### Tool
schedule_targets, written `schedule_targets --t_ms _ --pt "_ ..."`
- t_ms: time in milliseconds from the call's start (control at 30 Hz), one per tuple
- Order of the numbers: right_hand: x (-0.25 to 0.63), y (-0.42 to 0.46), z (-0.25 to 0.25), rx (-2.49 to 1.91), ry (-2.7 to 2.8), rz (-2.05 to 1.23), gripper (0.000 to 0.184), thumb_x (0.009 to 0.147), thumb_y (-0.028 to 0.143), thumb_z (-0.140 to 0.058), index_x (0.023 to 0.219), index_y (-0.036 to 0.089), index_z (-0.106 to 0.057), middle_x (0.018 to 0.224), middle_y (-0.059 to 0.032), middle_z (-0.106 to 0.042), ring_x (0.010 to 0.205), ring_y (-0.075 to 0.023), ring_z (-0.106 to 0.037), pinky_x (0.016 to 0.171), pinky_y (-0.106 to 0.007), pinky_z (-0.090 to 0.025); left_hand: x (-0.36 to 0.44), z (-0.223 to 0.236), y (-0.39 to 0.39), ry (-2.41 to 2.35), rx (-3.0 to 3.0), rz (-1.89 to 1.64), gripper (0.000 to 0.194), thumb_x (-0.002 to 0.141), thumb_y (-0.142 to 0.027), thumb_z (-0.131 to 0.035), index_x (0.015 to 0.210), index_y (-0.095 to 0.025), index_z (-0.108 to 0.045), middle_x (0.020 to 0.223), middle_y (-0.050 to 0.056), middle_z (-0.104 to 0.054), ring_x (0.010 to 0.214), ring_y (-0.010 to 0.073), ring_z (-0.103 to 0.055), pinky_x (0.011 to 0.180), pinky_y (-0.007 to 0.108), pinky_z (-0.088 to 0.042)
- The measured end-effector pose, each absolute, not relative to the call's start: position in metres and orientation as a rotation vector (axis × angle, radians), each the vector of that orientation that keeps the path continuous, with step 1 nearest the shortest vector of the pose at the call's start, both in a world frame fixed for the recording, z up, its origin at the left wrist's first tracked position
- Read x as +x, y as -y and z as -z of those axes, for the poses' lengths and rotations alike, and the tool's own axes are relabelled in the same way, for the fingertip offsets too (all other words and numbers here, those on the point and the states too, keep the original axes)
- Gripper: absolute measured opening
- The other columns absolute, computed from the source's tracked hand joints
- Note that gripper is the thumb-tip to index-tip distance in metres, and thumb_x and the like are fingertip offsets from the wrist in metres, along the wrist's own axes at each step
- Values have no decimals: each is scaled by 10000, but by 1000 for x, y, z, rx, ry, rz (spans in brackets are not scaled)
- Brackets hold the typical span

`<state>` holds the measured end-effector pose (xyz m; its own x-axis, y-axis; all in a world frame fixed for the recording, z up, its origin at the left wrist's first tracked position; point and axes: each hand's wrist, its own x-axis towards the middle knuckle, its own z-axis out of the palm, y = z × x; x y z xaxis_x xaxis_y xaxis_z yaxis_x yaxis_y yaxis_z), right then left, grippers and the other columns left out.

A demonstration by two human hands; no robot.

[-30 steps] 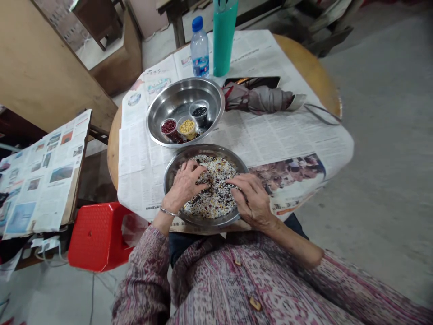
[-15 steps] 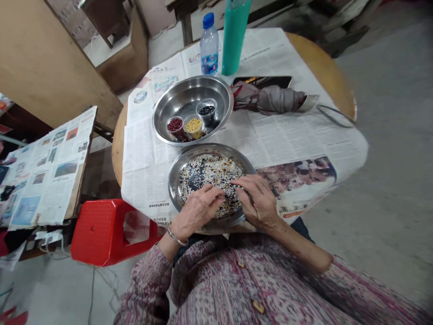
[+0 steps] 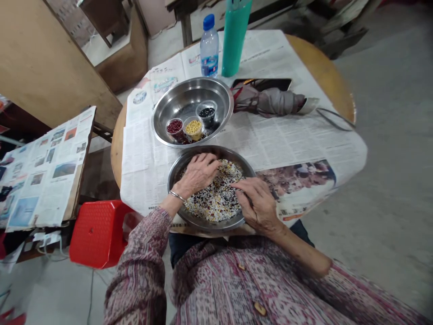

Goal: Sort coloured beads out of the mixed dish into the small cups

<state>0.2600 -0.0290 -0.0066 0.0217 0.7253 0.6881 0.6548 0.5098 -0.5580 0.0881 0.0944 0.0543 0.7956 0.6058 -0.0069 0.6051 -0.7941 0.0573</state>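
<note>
A round metal pan (image 3: pixel 174 174) at the table's near edge holds a layer of mixed grains (image 3: pixel 216 203), white, dark and yellow. My left hand (image 3: pixel 198 173) rests on the far left of the grains, fingers curled and pressed together, and what is under them is hidden. A metal bangle circles that wrist. My right hand (image 3: pixel 257 204) lies at the pan's right side, fingers stretched leftward over the grains. Behind the pan stands a metal bowl (image 3: pixel 176 99) with three small cups: red beans (image 3: pixel 175 126), yellow beans (image 3: pixel 193 126), black beans (image 3: pixel 206 112).
Newspaper (image 3: pixel 287 135) covers the round wooden table. At the back stand a water bottle (image 3: pixel 209 47) and a teal flask (image 3: pixel 236 38), with a folded umbrella (image 3: pixel 270 100) and a dark phone (image 3: pixel 267 83) to the right. A red stool (image 3: pixel 98 232) and a newspaper-covered board (image 3: pixel 43 171) sit left.
My left hand has swept from the pan's near side to its far left, over the grains. My right hand has stayed at the pan's right side.
</note>
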Motion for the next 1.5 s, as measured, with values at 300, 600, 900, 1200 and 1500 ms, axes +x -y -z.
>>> schedule_targets --t_ms 300,600,900,1200,1500 --pt "259 30 11 -1209 1633 -153 325 915 136 -565 1193 264 -675 1031 -62 -731 962 -246 -664 931 -470 -519 43 -66 -46 -1308 2496 -126 215 993 -379 -603 1121 -213 -556 1082 40 -567 1038 205 -611 950 389 -552" --pt "260 31 8 -1203 1661 -125 303 935 120 -541 1195 229 -653 1031 -84 -717 974 -246 -650 917 -447 -517 83 -59 -10 -830 2640 34 273 995 -248 -575 1263 -210 -545 1285 99 -547 1173 254 -577 953 393 -580" --pt "258 30 9 -1213 1630 -128 310 931 130 -541 1192 252 -656 1038 -75 -717 982 -246 -658 910 -448 -519 96 -57 -56 -1222 2625 -37 283 1018 -94 -407 1207 -196 -591 1186 87 -593 1056 207 -609 898 333 -566" --pt "259 30 8 -1213 1632 -141 324 919 132 -555 1196 261 -664 1031 -65 -720 983 -250 -657 923 -459 -516 40 -67 -14 -1331 2365 -155 288 976 -304 -626 1244 -242 -543 1157 49 -573 1072 205 -624 979 390 -564" --pt "258 29 10 -1202 1613 -134 317 927 134 -551 1198 251 -668 1040 -77 -714 993 -248 -653 928 -459 -525 80 -65 -7 -1047 2481 125 256 986 -80 -448 1163 -207 -582 1140 66 -571 971 190 -622 857 335 -593"
